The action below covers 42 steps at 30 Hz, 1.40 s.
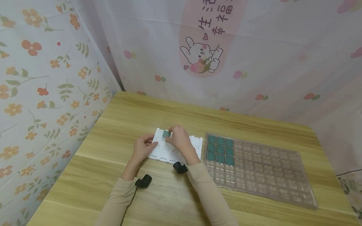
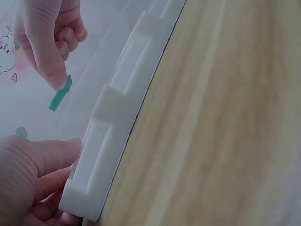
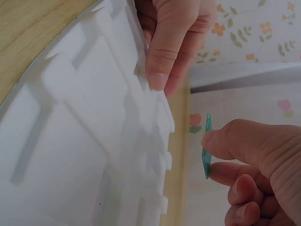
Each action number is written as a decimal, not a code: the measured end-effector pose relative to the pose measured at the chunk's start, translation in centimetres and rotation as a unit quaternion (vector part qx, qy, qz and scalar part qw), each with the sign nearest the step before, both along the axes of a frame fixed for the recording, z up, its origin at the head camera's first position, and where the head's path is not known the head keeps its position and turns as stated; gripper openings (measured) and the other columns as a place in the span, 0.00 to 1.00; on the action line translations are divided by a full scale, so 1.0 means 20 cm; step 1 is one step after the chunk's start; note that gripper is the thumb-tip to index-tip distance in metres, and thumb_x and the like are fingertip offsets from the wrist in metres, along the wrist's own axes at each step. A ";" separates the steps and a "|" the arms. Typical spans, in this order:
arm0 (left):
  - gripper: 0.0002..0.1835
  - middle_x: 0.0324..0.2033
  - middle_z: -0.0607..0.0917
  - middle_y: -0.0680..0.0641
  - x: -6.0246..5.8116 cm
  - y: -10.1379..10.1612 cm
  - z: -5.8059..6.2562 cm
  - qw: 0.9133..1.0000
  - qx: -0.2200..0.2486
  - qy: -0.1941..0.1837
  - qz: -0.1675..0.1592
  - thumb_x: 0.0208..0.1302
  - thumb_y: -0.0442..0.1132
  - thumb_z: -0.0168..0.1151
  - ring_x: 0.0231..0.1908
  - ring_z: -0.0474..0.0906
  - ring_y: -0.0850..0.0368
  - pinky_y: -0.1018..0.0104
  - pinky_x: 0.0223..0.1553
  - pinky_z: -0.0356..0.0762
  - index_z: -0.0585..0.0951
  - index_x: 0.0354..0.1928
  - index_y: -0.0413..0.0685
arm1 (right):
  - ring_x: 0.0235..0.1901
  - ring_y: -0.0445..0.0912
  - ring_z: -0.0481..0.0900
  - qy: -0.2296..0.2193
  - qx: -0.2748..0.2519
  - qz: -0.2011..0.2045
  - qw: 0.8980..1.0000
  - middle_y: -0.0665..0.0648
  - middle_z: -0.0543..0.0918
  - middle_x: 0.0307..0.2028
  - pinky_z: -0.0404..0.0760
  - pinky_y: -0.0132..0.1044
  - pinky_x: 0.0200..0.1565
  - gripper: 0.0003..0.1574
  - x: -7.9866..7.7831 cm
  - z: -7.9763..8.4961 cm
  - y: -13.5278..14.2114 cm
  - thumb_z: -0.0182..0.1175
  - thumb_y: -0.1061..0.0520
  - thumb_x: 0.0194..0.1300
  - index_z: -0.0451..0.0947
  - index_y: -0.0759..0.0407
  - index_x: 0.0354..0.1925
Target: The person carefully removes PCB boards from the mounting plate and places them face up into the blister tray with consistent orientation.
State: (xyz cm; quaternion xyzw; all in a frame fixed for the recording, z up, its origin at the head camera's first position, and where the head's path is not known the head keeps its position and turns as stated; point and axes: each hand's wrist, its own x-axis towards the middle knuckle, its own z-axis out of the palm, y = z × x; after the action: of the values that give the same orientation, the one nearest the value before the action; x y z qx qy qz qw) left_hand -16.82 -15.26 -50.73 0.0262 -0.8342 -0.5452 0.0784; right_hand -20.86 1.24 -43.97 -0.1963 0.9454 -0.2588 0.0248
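A small green circuit board (image 1: 166, 134) is pinched between the thumb and fingertips of my right hand (image 1: 181, 139), above the far left part of a white tray (image 1: 158, 150). In the right wrist view the thin board (image 3: 207, 150) stands edge-on, apart from the tray (image 3: 94, 108). My left hand (image 1: 142, 147) grips the tray's left edge. Its thumb (image 2: 63, 153) lies at the rim and the other fingers curl beneath, as the left wrist view shows. Shallow recesses with raised ribs run across the tray. The right forearm and hand hide part of it.
Right of the white tray lies a large clear plastic tray (image 1: 266, 169) with many pockets. Several green boards (image 1: 220, 149) fill its upper left pockets. Black wrist devices (image 1: 143, 181) sit at both cuffs. Patterned curtains (image 1: 158, 47) hang behind and left of the wooden table (image 1: 85, 175).
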 end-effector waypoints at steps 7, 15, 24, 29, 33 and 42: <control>0.18 0.37 0.81 0.35 0.00 0.00 0.00 1.000 0.004 -0.001 0.001 0.53 0.27 0.67 0.36 0.78 0.47 0.75 0.33 0.76 0.79 0.47 0.29 | 0.18 0.40 0.66 0.002 -0.007 -0.007 1.000 0.53 0.77 0.23 0.64 0.27 0.19 0.17 0.02 0.01 0.03 0.68 0.58 0.54 0.81 0.67 0.41; 0.17 0.36 0.81 0.34 0.00 0.00 -0.01 1.000 0.011 0.011 0.002 0.52 0.26 0.67 0.35 0.78 0.46 0.76 0.32 0.75 0.79 0.46 0.27 | 0.16 0.40 0.66 0.000 -0.016 -0.008 1.000 0.54 0.78 0.19 0.65 0.26 0.18 0.16 0.05 0.03 0.07 0.67 0.60 0.53 0.81 0.69 0.39; 0.17 0.36 0.82 0.36 0.00 0.00 -0.01 1.000 -0.007 0.014 0.008 0.53 0.27 0.67 0.35 0.78 0.47 0.75 0.33 0.75 0.80 0.46 0.29 | 0.15 0.39 0.64 0.001 -0.021 -0.009 1.000 0.52 0.74 0.17 0.64 0.26 0.17 0.15 0.09 0.05 0.13 0.67 0.60 0.54 0.81 0.68 0.39; 0.17 0.35 0.82 0.36 0.00 0.01 -0.01 1.000 -0.008 0.013 0.011 0.53 0.27 0.67 0.35 0.78 0.47 0.74 0.33 0.76 0.80 0.46 0.29 | 0.15 0.39 0.63 0.005 -0.029 -0.008 1.000 0.51 0.72 0.16 0.63 0.26 0.16 0.14 0.11 0.06 0.16 0.67 0.60 0.54 0.81 0.68 0.38; 0.17 0.36 0.82 0.36 0.00 0.01 -0.02 1.000 -0.008 0.013 0.011 0.53 0.27 0.67 0.35 0.78 0.47 0.74 0.33 0.76 0.80 0.46 0.29 | 0.14 0.38 0.62 0.009 -0.029 -0.013 0.999 0.50 0.71 0.14 0.61 0.27 0.16 0.14 0.11 0.05 0.18 0.66 0.60 0.54 0.81 0.68 0.38; 0.18 0.37 0.82 0.36 0.00 0.00 -0.01 1.000 -0.001 -0.002 0.010 0.53 0.28 0.67 0.36 0.78 0.47 0.75 0.33 0.75 0.80 0.48 0.30 | 0.17 0.41 0.66 0.016 -0.020 -0.027 0.999 0.51 0.72 0.17 0.64 0.29 0.18 0.13 0.13 0.06 0.24 0.67 0.60 0.52 0.81 0.66 0.37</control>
State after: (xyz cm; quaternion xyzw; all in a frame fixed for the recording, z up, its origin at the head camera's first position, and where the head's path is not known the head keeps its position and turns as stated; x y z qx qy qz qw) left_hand -16.81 -15.19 -50.91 0.0357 -0.8348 -0.5432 0.0820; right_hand -18.20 6.06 -42.70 -0.1754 0.9452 -0.2752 -0.0010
